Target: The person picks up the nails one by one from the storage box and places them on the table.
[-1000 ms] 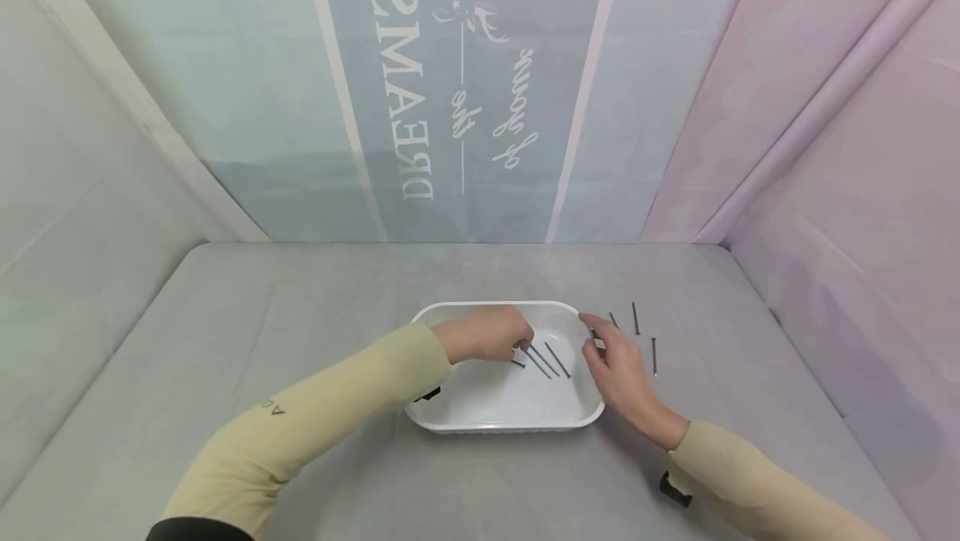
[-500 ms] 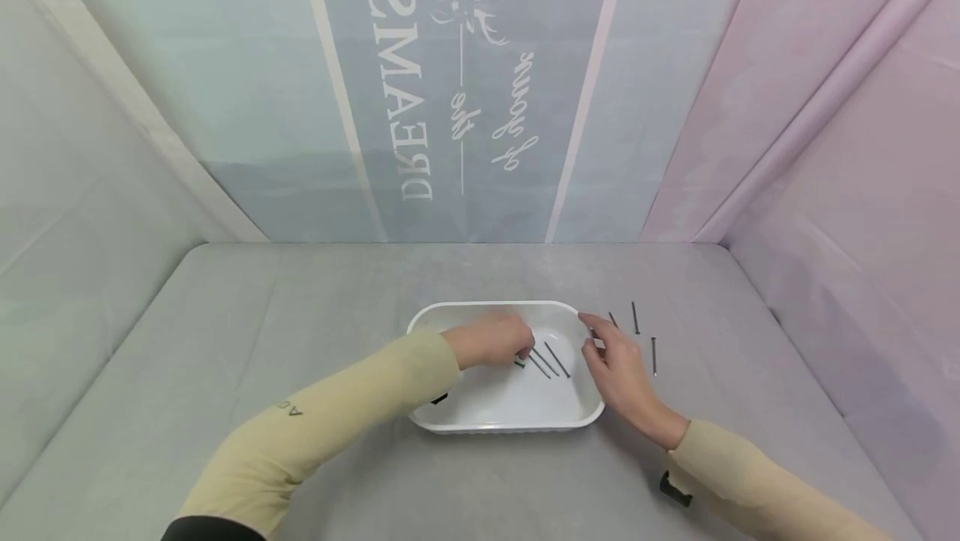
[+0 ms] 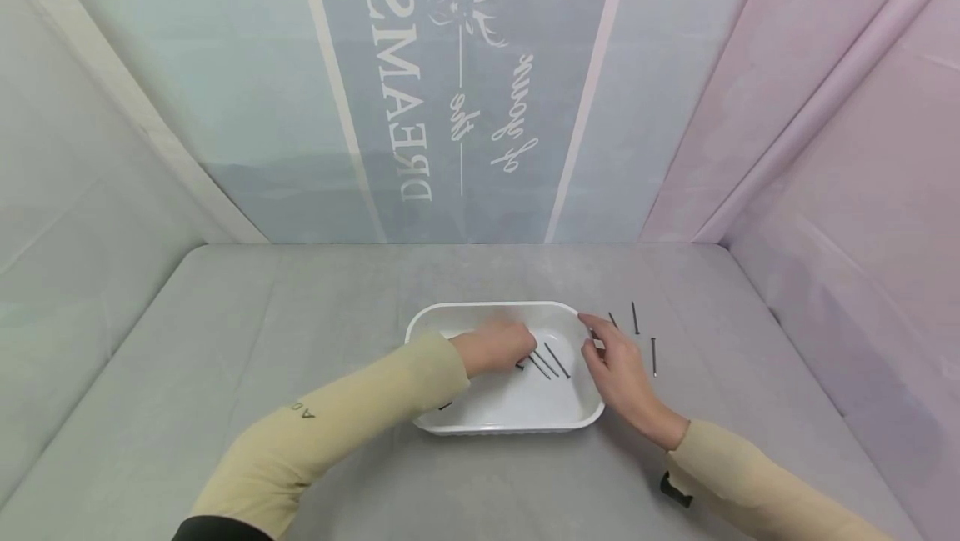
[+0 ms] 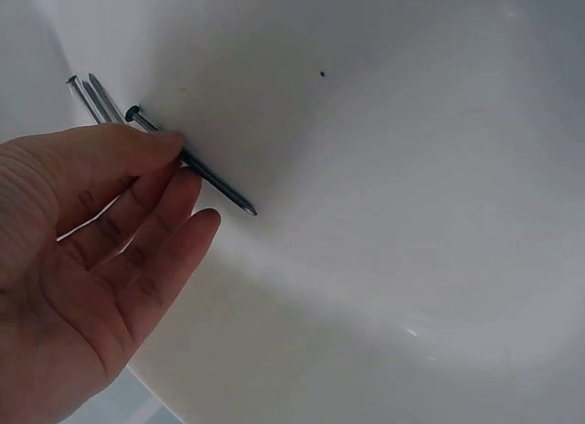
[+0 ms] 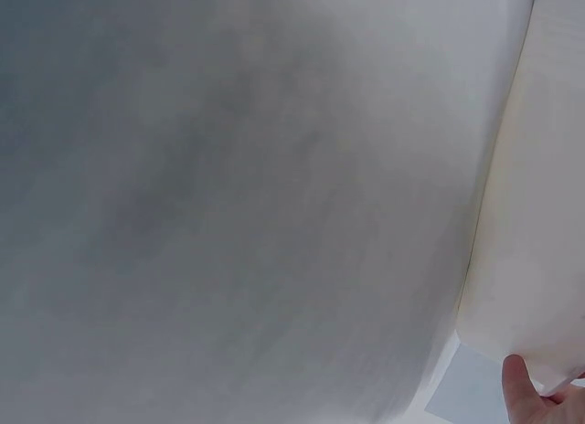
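Observation:
A white rectangular tray (image 3: 517, 427) sits on the grey surface with several dark nails in it. My left hand (image 3: 501, 345) reaches into it, and in the left wrist view the thumb and fingertips pinch one nail (image 4: 218, 181) with its point towards the tray's bottom. Two more nails (image 4: 105, 97) show just behind that thumb. In the head view, a slanting nail (image 3: 557, 360) lies to the right of the left hand. My right hand (image 3: 618, 370) holds the tray's right rim; in the right wrist view its thumb (image 5: 517, 387) lies against the outer wall.
Beyond the right hand, a nail (image 3: 636, 318) and another nail (image 3: 654, 356) lie on the grey surface (image 3: 337, 291). A third nail (image 3: 613, 320) is partly hidden behind the fingers. Fabric walls (image 3: 465, 216) close off the back and both sides.
My left hand and forearm have shifted slightly to the right inside the tray. The right hand stays at the rim, and the loose nails on the surface look unmoved.

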Action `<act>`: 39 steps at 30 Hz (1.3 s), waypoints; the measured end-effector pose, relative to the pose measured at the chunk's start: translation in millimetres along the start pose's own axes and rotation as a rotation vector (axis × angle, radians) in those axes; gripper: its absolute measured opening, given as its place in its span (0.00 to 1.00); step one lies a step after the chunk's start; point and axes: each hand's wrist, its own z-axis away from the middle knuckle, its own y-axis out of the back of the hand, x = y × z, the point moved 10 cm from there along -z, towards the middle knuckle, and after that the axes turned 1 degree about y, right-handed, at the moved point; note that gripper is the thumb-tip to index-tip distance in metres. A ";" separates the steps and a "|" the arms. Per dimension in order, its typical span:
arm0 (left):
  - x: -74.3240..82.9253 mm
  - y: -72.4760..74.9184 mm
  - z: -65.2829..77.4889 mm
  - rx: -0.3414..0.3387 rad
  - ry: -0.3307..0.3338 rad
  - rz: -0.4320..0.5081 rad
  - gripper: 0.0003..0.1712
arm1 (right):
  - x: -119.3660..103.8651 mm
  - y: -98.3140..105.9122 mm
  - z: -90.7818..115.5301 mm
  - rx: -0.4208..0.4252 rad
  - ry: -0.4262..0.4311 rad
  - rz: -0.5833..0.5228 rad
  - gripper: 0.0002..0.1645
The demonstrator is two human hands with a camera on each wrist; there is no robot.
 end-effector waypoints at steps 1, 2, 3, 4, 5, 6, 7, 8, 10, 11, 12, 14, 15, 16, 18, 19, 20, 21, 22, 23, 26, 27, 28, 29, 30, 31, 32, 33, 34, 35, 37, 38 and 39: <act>0.1 -1.2 -0.6 0.002 0.001 -0.006 0.04 | 0.0 -0.2 0.4 -0.001 -0.003 0.000 0.22; -0.1 -2.4 -1.3 0.002 0.003 -0.011 0.04 | 0.0 -0.4 0.6 -0.002 -0.004 0.000 0.22; -0.4 -3.7 -1.9 0.003 0.006 -0.013 0.04 | -0.1 -0.6 0.9 -0.003 -0.005 -0.001 0.22; -0.5 -4.7 -2.4 0.003 0.008 -0.017 0.04 | -0.1 -0.9 1.2 -0.004 -0.007 -0.002 0.22; -0.7 -6.1 -3.0 0.002 0.010 -0.017 0.04 | -0.2 -1.0 1.4 -0.004 -0.008 -0.002 0.22; -0.9 -7.2 -3.5 0.002 0.012 -0.018 0.04 | -0.5 -1.2 1.6 -0.004 -0.008 -0.002 0.22; -1.2 -8.4 -3.9 0.001 0.015 -0.020 0.04 | -0.6 -1.4 1.8 -0.005 -0.008 -0.002 0.22; -1.3 -9.3 -4.1 0.000 0.017 -0.021 0.03 | -0.8 -1.6 2.0 -0.004 -0.008 -0.002 0.22; -1.4 -10.3 -3.9 0.000 0.018 -0.026 0.03 | -1.2 -2.0 2.3 -0.004 -0.007 0.002 0.22; -1.5 -10.8 -3.8 0.001 0.019 -0.026 0.03 | -1.4 -2.4 2.5 -0.005 -0.007 0.005 0.22; -1.6 -10.5 -3.4 0.005 0.019 -0.027 0.02 | -1.5 -2.7 2.6 -0.004 -0.007 0.007 0.22; -1.1 -9.5 -2.7 0.015 0.014 -0.031 0.02 | -1.5 -3.2 2.8 -0.004 -0.008 0.011 0.22; -0.8 -8.6 -2.3 0.020 0.008 -0.032 0.02 | -1.4 -3.5 2.9 -0.003 -0.009 0.013 0.22; -0.4 -7.9 -1.9 0.023 0.002 -0.031 0.02 | -1.2 -3.7 2.9 -0.003 -0.011 0.013 0.22; -0.1 -6.6 -1.4 0.029 -0.007 -0.028 0.03 | -0.9 -3.9 3.1 0.000 -0.013 0.014 0.22; 0.0 -6.0 -1.1 0.028 -0.011 -0.028 0.03 | -0.8 -4.0 3.2 0.001 -0.014 0.015 0.22; -0.3 -5.6 -0.7 0.027 -0.012 -0.025 0.04 | -0.7 -4.1 3.4 0.003 -0.014 0.015 0.22; -0.5 -5.2 -0.3 0.025 -0.013 -0.024 0.05 | -0.7 -4.1 3.4 0.005 -0.014 0.016 0.22; -1.1 -4.9 0.0 0.023 -0.011 -0.019 0.05 | -0.7 -4.2 3.5 0.006 -0.013 0.016 0.22; -1.6 -4.4 0.4 0.023 -0.008 -0.015 0.05 | -0.9 -4.2 3.5 0.007 -0.013 0.017 0.22; -2.2 -2.8 1.8 0.022 -0.009 -0.010 0.06 | -1.4 -4.0 3.8 0.011 -0.010 0.017 0.22; -2.1 -2.2 2.1 0.023 -0.013 -0.011 0.06 | -1.6 -3.9 3.9 0.011 -0.010 0.018 0.22; -1.8 -1.2 2.3 0.027 -0.019 -0.018 0.07 | -1.7 -4.0 4.1 0.011 -0.009 0.018 0.22; -1.5 0.0 2.4 0.034 -0.026 -0.028 0.07 | -1.9 -4.0 4.3 0.012 -0.008 0.016 0.22; -1.5 0.9 2.5 0.036 -0.030 -0.030 0.07 | -1.9 -4.0 4.5 0.012 -0.008 0.016 0.22; -1.6 2.1 2.7 0.041 -0.034 -0.033 0.07 | -2.0 -4.1 4.7 0.013 -0.008 0.016 0.22; -1.5 2.8 2.6 0.044 -0.039 -0.039 0.07 | -2.0 -4.2 4.8 0.013 -0.008 0.015 0.22; -1.4 3.7 2.6 0.048 -0.044 -0.047 0.07 | -2.1 -4.1 5.0 0.015 -0.008 0.014 0.22; -1.5 4.8 2.6 0.052 -0.047 -0.056 0.07 | -2.1 -4.1 5.0 0.014 -0.007 0.013 0.22; -1.9 5.5 2.5 0.053 -0.047 -0.058 0.07 | -2.3 -3.9 4.8 0.015 -0.005 0.011 0.22; -1.9 6.6 2.6 0.053 -0.051 -0.067 0.07 | -2.6 -3.7 4.6 0.016 0.000 0.011 0.22; -2.0 6.9 2.6 0.050 -0.050 -0.068 0.07 | -2.8 -3.4 4.6 0.018 0.002 0.010 0.22; -2.1 7.6 2.8 0.049 -0.049 -0.066 0.07 | -3.1 -3.2 4.6 0.019 0.004 0.009 0.22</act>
